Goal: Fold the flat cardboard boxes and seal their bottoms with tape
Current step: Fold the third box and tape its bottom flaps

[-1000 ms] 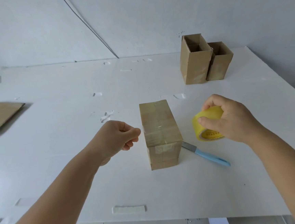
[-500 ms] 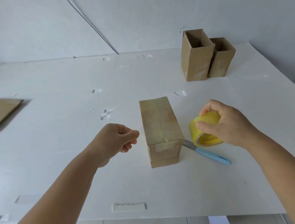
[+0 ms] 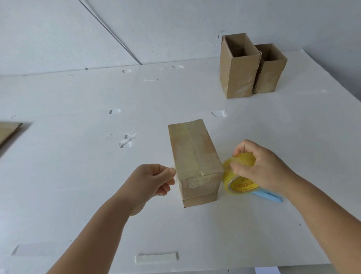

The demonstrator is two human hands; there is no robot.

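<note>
Box, taped bottom up on bench; left hand pinching, apparently the tape end; right hand gripping tape roll, likely for a cross strip

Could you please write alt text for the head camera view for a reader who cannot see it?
A person's right hand grips a yellow tape roll beside a taped cardboard box on a white table, while the curled left hand is at the box's other side. Two open boxes stand behind.
</note>
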